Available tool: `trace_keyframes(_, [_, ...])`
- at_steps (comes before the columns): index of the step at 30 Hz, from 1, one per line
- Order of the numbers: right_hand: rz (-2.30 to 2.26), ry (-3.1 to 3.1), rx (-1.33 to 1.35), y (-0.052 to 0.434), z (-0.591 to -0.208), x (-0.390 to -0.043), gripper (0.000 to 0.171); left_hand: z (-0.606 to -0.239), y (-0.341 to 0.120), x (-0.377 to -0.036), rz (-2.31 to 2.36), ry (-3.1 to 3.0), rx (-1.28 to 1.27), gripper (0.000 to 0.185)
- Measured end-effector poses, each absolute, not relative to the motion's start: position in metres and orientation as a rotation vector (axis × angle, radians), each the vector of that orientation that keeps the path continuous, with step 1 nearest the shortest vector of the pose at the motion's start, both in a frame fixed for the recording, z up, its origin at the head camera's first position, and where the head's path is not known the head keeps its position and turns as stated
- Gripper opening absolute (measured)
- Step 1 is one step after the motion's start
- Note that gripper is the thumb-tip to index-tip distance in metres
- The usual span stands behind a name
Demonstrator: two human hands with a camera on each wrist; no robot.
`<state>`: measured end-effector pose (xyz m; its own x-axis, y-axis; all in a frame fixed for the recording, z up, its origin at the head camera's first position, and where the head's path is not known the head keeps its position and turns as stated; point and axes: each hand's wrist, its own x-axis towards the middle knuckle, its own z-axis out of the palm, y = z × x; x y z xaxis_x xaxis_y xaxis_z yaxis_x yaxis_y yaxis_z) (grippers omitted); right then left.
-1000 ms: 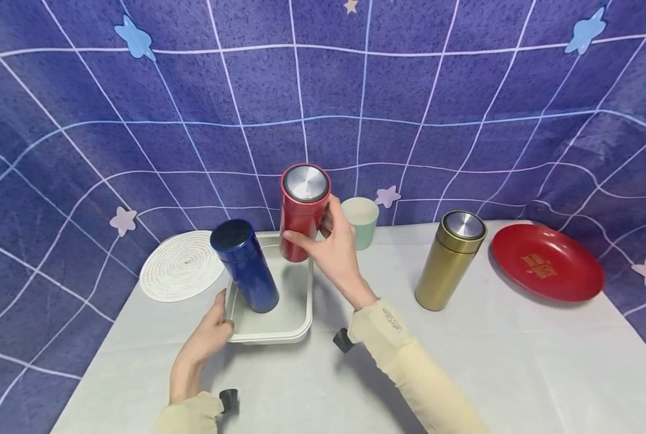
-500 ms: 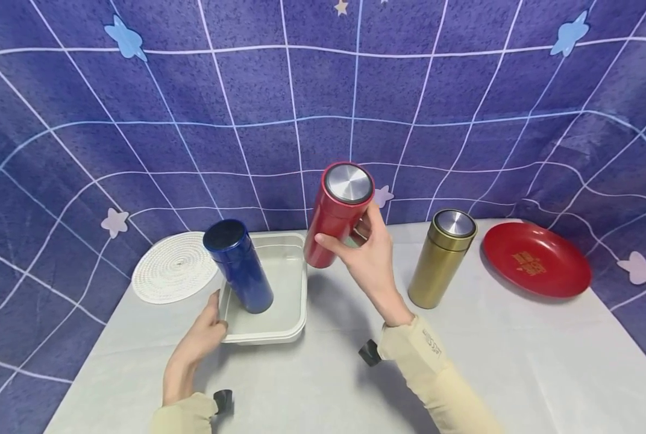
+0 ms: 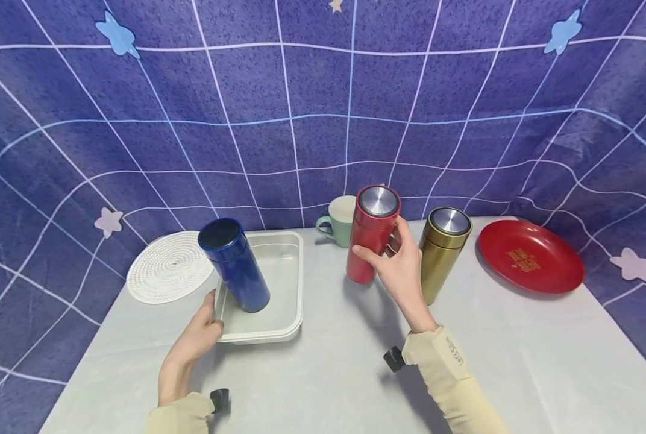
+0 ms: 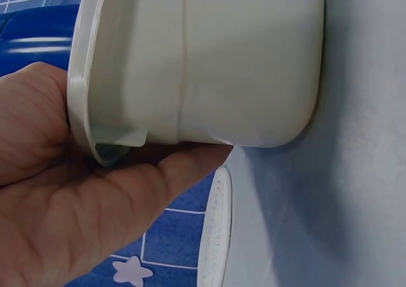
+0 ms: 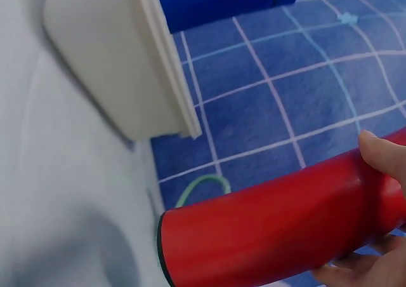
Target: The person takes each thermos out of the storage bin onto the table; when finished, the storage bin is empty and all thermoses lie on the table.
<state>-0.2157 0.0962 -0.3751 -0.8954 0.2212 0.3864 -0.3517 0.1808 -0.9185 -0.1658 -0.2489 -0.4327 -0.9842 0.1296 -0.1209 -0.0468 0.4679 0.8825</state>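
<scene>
Right hand [image 3: 401, 271] grips the red flask [image 3: 370, 234] around its body, thumb across the front and fingers behind; the right wrist view shows a fingertip [image 5: 380, 152] on the red wall [image 5: 285, 230]. The flask is upright with a slight tilt, steel lid up, base at or just above the table [image 3: 328, 374]; contact with the cloth cannot be told. It sits between the tray [image 3: 293, 283] and the gold flask [image 3: 441, 250], just beside the gold one, with the hand between them partly covering the gold body. Green mug [image 3: 340, 220] is just behind the red flask, handle to the left. Left hand [image 3: 195, 340] holds the tray's near left corner, thumb over the rim; in the left wrist view the thumb [image 4: 38, 109] lies on the lip and the fingers [image 4: 165, 179] run under the tray wall [image 4: 241, 65]. Blue flask [image 3: 234, 265] stands inside the tray, leaning, toward its left side. White woven mat [image 3: 166, 268] lies left of the tray, touching or nearly so; its edge shows in the left wrist view too [image 4: 219, 236]. Red plate [image 3: 529, 256] lies at the right, well apart from the gold flask. Both sleeves are pale yellow.
</scene>
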Motion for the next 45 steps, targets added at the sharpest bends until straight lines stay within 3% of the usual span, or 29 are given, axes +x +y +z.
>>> trace_keyframes(23, [1.746, -2.137, 0.031, 0.107, -0.414, -0.229, 0.074, -0.433, -0.248, -0.164, 1.552, 2.509, 0.05, 0.078])
trace_keyframes(35, [1.739, -2.179, 0.065, 0.099, -0.387, -0.209, 0.071, -0.433, -0.247, -0.168, 1.529, 2.539, 0.034, 0.079])
trace_keyframes(45, [1.676, -2.322, 0.094, 0.107, -0.411, -0.209, 0.093, -0.433, -0.248, -0.167, 1.553, 2.525, 0.06, 0.078])
